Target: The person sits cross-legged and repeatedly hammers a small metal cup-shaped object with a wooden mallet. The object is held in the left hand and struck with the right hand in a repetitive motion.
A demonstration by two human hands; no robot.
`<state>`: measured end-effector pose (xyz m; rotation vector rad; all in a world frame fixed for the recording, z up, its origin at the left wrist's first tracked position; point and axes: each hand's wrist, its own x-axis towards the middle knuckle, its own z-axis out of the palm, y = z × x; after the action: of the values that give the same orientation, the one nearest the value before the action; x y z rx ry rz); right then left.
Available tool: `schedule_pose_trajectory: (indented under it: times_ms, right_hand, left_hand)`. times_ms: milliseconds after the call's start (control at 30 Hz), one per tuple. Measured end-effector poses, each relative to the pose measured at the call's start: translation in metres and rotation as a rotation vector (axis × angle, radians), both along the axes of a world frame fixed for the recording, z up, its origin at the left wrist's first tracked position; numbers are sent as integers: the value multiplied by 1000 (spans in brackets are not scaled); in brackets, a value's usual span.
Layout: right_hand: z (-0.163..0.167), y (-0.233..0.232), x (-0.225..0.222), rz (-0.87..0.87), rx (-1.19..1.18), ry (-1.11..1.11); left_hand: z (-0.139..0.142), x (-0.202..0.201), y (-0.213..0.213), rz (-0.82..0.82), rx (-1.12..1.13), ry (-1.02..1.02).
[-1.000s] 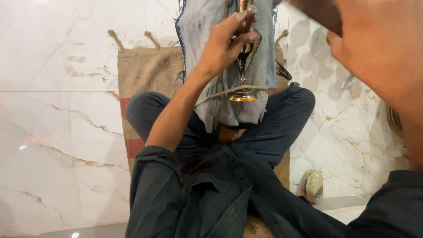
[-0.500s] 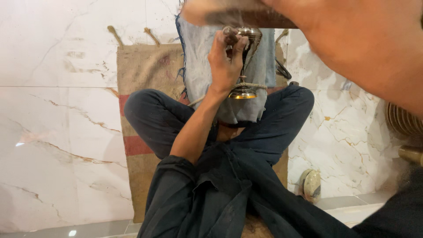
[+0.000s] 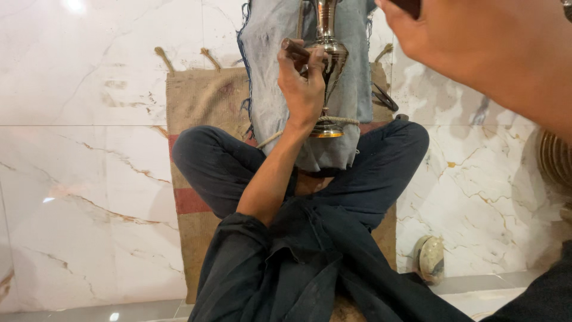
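left hand [image 3: 304,83] fist closed on a dark tool handle [image 3: 293,48], tip against the metal vase [image 3: 328,53], likely for control | right hand [image 3: 476,48] at 1 o'clock, blurred, grip unclear | vase at 12 o'clock over the grey cloth [image 3: 274,89] on the lap, probably padding; long axis 12–6, base [image 3: 326,130] toward 6 | burlap mat [image 3: 196,119] underneath

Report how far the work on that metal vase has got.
Done: the metal vase already shines silver on its body, with a brass-coloured foot. In hand: the left hand presses a dark tool against the vase over the grey cloth on the burlap mat; the right hand is raised close to the camera, blurred. Left: cannot tell how much surface remains; the top is out of view.
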<state>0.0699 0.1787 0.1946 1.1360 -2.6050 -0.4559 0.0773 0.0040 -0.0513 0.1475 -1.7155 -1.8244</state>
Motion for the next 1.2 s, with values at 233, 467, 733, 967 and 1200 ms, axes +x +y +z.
schedule_pose_trajectory:
  times_ms: [233, 467, 733, 967, 1200]
  right_hand:
    - [-3, 16, 0, 9, -6, 13]
    - [-1, 32, 1, -9, -54, 4]
    - [-7, 58, 9, -55, -87, -12]
    - [-45, 83, 12, -205, -367, -76]
    - [-128, 90, 54, -494, -658, -220]
  left_hand:
    - [3, -3, 3, -38, -129, -8]
    - [10, -2, 2, -85, -235, 39]
    - [26, -9, -9, -241, -474, 77]
    - [53, -46, -37, -676, -717, 157]
    - [65, -79, -39, -994, -865, 277]
